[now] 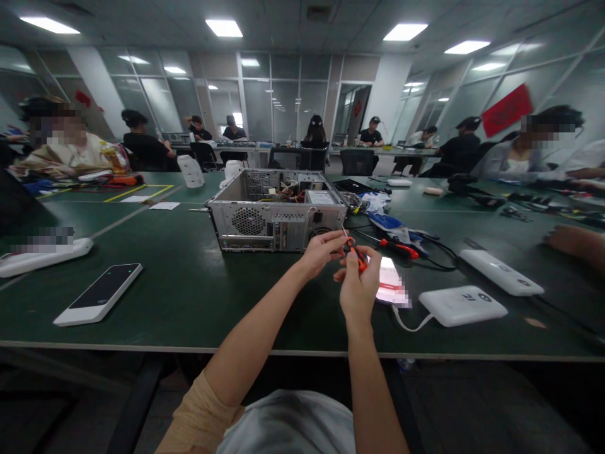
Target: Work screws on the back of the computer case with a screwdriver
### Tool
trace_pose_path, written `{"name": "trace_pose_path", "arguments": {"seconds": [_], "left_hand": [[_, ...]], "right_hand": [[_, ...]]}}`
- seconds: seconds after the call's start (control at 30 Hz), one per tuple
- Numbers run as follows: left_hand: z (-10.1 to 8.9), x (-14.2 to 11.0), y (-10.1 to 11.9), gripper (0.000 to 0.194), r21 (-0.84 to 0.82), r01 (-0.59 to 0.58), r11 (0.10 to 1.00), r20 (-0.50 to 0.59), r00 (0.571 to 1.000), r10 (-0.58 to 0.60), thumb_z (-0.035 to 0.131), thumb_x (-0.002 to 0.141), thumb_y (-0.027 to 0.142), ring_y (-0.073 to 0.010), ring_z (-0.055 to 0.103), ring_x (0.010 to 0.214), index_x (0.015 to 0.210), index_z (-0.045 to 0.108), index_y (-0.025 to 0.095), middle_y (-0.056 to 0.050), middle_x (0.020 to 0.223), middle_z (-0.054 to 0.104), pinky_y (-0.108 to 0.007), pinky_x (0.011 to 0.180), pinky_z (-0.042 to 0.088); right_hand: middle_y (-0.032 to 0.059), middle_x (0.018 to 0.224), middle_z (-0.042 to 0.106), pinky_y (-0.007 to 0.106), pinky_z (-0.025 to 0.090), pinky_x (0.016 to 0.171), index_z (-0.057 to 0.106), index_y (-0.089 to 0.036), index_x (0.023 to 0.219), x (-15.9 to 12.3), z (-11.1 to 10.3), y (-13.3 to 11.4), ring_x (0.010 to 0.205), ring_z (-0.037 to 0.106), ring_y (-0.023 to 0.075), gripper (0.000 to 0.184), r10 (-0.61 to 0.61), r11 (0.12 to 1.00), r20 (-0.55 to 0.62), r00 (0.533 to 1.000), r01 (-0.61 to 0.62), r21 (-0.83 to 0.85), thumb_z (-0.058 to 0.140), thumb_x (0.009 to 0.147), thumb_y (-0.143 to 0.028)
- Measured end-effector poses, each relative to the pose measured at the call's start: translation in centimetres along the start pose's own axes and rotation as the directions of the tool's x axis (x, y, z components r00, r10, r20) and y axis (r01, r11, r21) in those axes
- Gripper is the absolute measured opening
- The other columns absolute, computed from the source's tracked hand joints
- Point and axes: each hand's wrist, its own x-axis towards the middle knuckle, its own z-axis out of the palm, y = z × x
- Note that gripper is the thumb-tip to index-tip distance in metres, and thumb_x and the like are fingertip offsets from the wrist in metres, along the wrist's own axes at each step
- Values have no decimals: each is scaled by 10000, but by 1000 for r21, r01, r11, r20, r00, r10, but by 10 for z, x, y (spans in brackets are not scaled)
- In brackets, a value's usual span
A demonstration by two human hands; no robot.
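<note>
An opened computer case (pixel 293 221) lies on its side on the table, its rear panel facing me and wires showing inside. My right hand (pixel 358 284) is wrapped round the red-and-black handle of a screwdriver (pixel 362 260). Its thin shaft points up toward the lower right corner of the rear panel; whether the tip touches the case I cannot tell. My left hand (pixel 324 252) pinches at the front end of the screwdriver, close to the panel, its fingertips partly hidden.
Right of my hands lie a lit phone (pixel 391 280), a cabled white power bank (pixel 463 306), another power bank (pixel 501 272), a second screwdriver (pixel 399 248) and gloves (pixel 394 226). A white device (pixel 99 293) lies left on the green table. Co-workers sit around; one person's hand (pixel 570 243) rests at right.
</note>
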Motion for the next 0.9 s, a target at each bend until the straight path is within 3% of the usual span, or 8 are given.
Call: {"name": "trace_pose_path", "arguments": {"seconds": [0.2,0.4,0.63,0.9], "left_hand": [[0,1,-3,309,3,19,1000,-4,1000,-19,837,735,240,-77,588,666,1019,752,149,-59,941,759,-253,726,498],[4,2,-6,336,90,-37,995,-77,996,44,861,721,364,-49,549,605,954,763,143,-28,840,720,-216,669,464],[7,0,-5,244,136,-1,991,-99,995,14,820,754,319,-55,541,591,904,768,135,-35,821,720,-214,651,457],[8,-2,-3,174,93,22,995,-150,989,-8,773,743,197,-70,552,599,906,774,137,-20,758,701,-234,670,455]], "right_hand": [[-5,833,586,270,480,566,538,-228,1117,1,2,2,661,574,148,331,-77,997,-43,996,76,-21,461,980,-519],[13,876,583,270,463,577,552,-221,1092,3,2,3,697,545,150,312,-108,994,-53,993,107,-32,381,1006,-467],[34,977,570,323,497,704,478,-223,1153,7,1,7,791,588,170,256,-103,994,-90,991,101,-34,475,946,-373],[49,1026,541,366,475,830,507,-231,1031,8,1,9,939,551,206,204,-178,977,-93,980,164,-134,492,831,-266]]}}
